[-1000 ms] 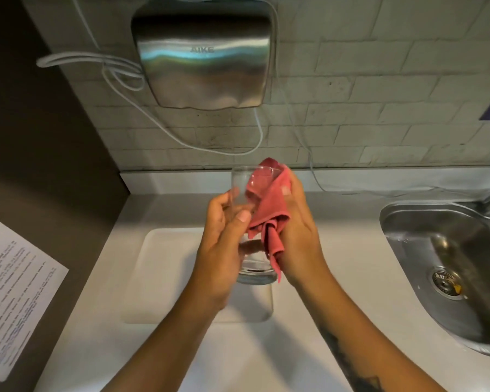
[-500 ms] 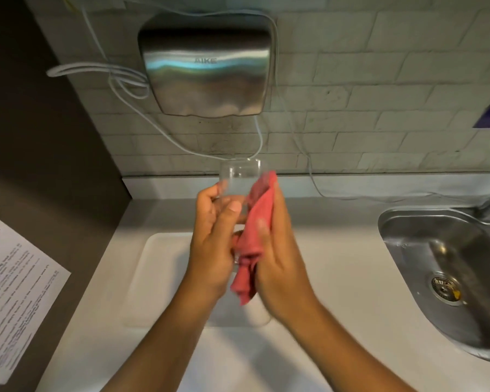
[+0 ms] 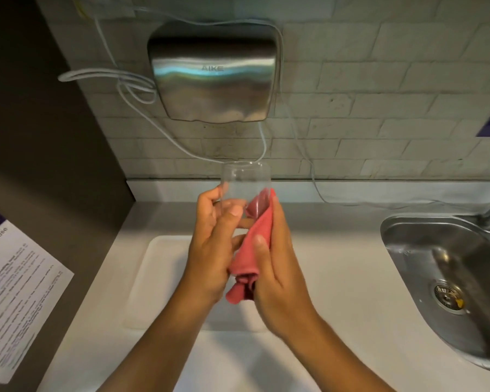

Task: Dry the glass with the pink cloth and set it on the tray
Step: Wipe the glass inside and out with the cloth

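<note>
A clear drinking glass [image 3: 245, 181] is held upright above the counter, its rim toward the wall. My left hand [image 3: 212, 247] grips its lower left side, thumb across the front. My right hand [image 3: 275, 267] presses the pink cloth [image 3: 252, 250] against the glass's right side; the cloth's tail hangs bunched below my palms. The lower part of the glass is hidden by hands and cloth. A white tray [image 3: 159, 264] lies on the counter directly beneath, mostly covered by my arms.
A steel hand dryer [image 3: 212, 72] hangs on the tiled wall with white cables looping beside it. A steel sink [image 3: 450, 278] with a tap is set into the counter at right. A printed notice [image 3: 14, 292] is stuck to the dark panel at left.
The cloth slid from the glass's rim down along its right side, and my right hand dropped lower. The glass turned in my left hand and its top is now bare.
</note>
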`<state>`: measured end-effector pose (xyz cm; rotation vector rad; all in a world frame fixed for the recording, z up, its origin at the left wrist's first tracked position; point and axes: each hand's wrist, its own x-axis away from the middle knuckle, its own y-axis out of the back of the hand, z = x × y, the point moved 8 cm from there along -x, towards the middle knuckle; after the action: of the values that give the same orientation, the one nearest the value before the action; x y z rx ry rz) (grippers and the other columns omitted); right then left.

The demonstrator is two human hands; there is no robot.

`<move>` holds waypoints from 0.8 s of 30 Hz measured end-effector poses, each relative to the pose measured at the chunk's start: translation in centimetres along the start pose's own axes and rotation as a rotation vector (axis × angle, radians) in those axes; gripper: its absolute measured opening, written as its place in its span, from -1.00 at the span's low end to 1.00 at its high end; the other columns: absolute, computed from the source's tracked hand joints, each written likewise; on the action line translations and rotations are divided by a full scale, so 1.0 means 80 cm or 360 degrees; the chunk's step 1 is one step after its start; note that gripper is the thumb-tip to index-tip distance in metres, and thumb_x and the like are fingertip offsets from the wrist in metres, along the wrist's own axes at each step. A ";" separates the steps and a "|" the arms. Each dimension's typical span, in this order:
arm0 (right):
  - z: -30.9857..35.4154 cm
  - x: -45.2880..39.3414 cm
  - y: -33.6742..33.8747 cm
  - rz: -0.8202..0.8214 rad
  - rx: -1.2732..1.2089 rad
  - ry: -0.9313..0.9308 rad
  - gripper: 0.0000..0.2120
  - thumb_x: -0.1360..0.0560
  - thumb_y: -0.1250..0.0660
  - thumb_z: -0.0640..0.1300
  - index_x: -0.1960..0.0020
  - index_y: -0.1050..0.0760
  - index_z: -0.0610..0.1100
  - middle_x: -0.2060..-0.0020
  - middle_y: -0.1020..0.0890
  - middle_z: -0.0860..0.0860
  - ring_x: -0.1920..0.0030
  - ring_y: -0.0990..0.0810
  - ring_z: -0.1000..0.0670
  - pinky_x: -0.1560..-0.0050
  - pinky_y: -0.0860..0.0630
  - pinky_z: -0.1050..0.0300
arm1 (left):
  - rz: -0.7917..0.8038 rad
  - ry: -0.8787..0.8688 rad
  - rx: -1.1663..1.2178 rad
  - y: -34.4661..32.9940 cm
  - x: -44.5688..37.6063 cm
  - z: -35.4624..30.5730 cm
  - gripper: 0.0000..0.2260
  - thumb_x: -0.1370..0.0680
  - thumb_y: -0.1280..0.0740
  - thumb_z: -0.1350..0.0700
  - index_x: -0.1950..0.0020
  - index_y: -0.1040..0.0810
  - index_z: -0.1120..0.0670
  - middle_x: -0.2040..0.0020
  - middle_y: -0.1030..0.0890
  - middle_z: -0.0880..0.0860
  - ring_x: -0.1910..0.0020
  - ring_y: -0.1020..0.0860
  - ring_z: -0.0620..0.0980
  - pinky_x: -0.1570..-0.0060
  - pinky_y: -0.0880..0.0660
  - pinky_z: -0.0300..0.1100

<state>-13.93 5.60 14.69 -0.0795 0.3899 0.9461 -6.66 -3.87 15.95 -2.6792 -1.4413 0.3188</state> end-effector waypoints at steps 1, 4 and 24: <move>0.003 -0.013 0.008 -0.0062 -0.0077 -0.0041 -0.39 -0.76 -0.04 0.08 -0.78 -0.02 0.04 -0.73 -0.27 0.16 -0.70 -0.30 0.17 -0.71 -0.31 -0.08 | 0.0036 0.0033 -0.0022 -0.004 0.002 0.004 -0.48 -0.51 -0.35 -0.22 -0.44 -0.43 -0.12 -0.18 -0.72 -0.02 -0.09 -0.75 -0.01 0.04 -0.68 -0.16; 0.010 -0.041 0.029 -0.0241 -0.0149 -0.0130 -0.45 -0.73 -0.05 0.11 -0.72 -0.22 0.08 -0.56 -0.54 0.07 -0.51 -0.56 0.18 -0.49 -0.52 0.22 | 0.0080 0.0154 -0.0032 -0.012 0.005 0.014 -0.58 -0.51 -0.37 -0.22 -0.36 -0.49 -0.22 -0.19 -0.72 -0.03 -0.15 -0.74 -0.01 -0.10 -0.67 -0.09; -0.012 0.020 0.003 -0.0021 -0.0192 -0.0183 -0.44 -0.76 -0.10 0.14 -0.72 -0.03 0.32 -0.70 -0.29 0.30 -0.69 -0.32 0.19 -0.71 -0.31 -0.11 | 0.0033 -0.0010 -0.0416 -0.014 0.012 -0.001 -0.53 -0.57 -0.27 -0.19 -0.48 -0.40 -0.21 -0.20 -0.65 -0.23 -0.19 -0.69 -0.15 -0.13 -0.70 -0.10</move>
<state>-13.55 6.73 13.27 -0.1371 0.2258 0.9563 -7.04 -2.48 16.11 -2.8978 -1.5571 0.1490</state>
